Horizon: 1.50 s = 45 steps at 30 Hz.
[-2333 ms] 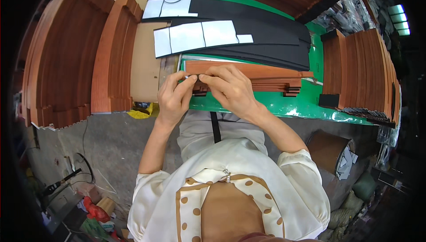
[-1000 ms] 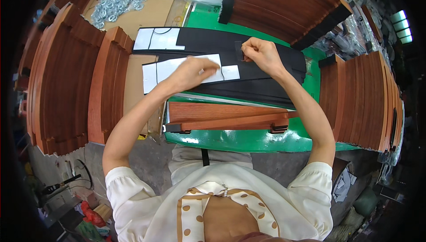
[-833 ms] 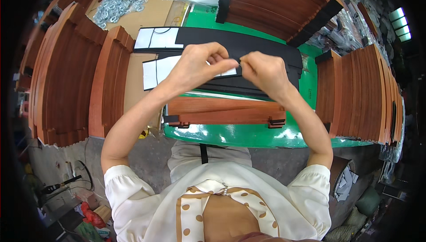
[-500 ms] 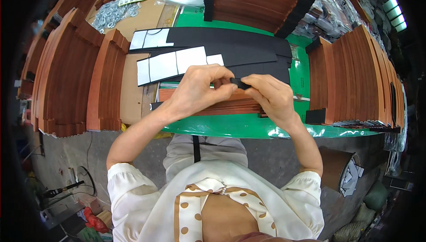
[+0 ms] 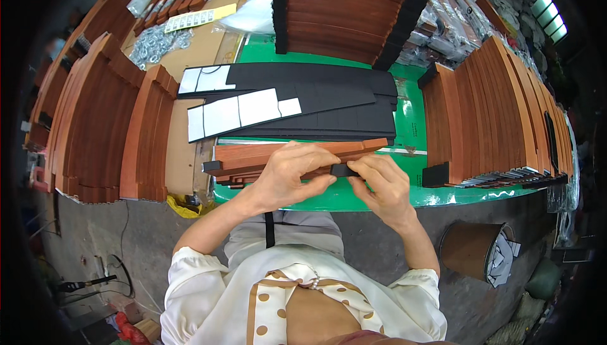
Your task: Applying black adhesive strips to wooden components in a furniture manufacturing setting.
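Observation:
A small black foam piece (image 5: 342,170) stretches between my two hands, above the front of the table. My left hand (image 5: 294,173) pinches its left end between thumb and fingers. On its right end the fingertips of my right hand (image 5: 383,184) are closed. Just behind and under the hands lie several reddish-brown wooden slats (image 5: 253,153); the top one has a black covering on its left end. Farther back, black foam sheets (image 5: 341,114) lie in a flat pile, partly faced with white backing paper (image 5: 240,112).
Stacked wooden slats stand at the left (image 5: 101,130), at the right (image 5: 480,117) and at the back (image 5: 341,13). A heap of metal rings (image 5: 158,46) lies on cardboard at the far left. A brown bin (image 5: 471,251) with paper scraps stands on the floor at the right.
My hands have come nearer to my body with the black foam piece between them, uncovering more of the wooden slats. The whole view has shifted a little.

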Available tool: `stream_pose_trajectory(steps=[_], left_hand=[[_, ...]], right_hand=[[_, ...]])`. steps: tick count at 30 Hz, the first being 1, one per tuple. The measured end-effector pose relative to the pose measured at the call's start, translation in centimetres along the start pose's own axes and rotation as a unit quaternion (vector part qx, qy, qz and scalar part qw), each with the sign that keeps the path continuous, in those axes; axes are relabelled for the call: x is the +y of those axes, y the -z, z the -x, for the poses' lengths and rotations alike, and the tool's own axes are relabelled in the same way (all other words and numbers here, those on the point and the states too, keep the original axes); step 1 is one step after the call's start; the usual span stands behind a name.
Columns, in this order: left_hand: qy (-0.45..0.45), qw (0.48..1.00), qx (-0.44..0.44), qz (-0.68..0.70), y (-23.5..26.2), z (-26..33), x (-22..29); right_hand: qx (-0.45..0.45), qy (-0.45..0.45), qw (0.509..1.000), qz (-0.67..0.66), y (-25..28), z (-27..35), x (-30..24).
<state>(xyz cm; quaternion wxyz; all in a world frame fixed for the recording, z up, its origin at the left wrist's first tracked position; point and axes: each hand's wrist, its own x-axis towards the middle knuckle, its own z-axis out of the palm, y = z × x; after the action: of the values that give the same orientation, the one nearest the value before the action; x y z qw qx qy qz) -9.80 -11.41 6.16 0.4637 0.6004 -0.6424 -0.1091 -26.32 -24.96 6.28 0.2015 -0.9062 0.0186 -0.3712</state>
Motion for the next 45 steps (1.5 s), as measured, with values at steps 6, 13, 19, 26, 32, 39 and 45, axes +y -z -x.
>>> stream_pose_trajectory(steps=[6,13,19,26,32,39,45], left_hand=[[0.135,0.972,-0.052,0.185,0.3,0.7,0.2],[0.295,0.866,0.000,0.404,-0.5,2.4,-1.0],[0.307,0.854,0.013,0.420,0.1,3.4,-1.4],[0.293,0.870,0.031,0.395,0.7,4.3,-1.8],[0.215,0.925,0.040,0.310,1.1,4.5,-2.5],[0.109,0.983,0.063,0.131,1.6,4.0,-1.7],[0.098,0.988,0.055,0.106,1.2,4.0,-1.3]], right_hand=[[0.003,0.020,0.999,0.041,-0.8,0.2,-0.3],[0.003,0.028,0.996,0.080,-1.9,-0.9,-1.3],[-0.010,0.036,0.995,0.087,-2.8,-1.4,-2.2],[-0.041,0.055,0.990,0.122,-3.4,-1.8,-2.9],[-0.029,0.068,0.988,0.135,-4.0,-1.8,-2.8],[-0.009,0.095,0.977,0.192,-4.2,-1.7,-2.6],[-0.002,0.081,0.980,0.182,-3.4,-1.6,-2.4]])
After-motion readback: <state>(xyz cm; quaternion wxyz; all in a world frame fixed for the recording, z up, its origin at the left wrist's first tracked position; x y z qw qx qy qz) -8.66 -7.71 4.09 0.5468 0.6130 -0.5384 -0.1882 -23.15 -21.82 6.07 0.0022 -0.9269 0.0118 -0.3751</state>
